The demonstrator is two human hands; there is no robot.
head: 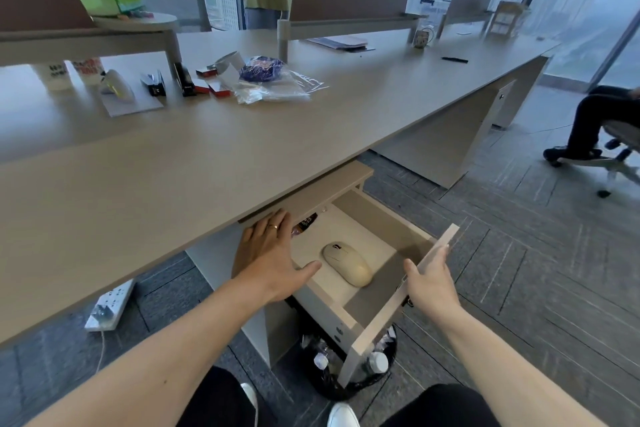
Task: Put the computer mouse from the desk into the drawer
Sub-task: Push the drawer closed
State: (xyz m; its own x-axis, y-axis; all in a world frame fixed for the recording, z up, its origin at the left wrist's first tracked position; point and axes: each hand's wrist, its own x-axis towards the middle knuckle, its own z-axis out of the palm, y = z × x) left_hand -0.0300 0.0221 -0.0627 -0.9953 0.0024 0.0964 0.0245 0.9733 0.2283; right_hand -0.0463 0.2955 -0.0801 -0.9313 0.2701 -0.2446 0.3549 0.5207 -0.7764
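A cream computer mouse (347, 263) lies on the floor of the open drawer (384, 314) under the desk (145, 191). My left hand (273, 258) hovers flat over the drawer's left side, fingers spread, a ring on one finger, thumb just left of the mouse and holding nothing. My right hand (431, 279) grips the top edge of the drawer front. A dark packet (304, 224) lies at the back of the drawer, partly hidden by my left hand.
On the desk lie plastic bags (273, 88), red-and-black boxes (216, 87), cups (55, 74) and a pen (454, 60). A bin with bottles (346, 362) stands below the drawer. A power strip (109, 305) lies on the floor. A seated person's legs (588, 121) are at right.
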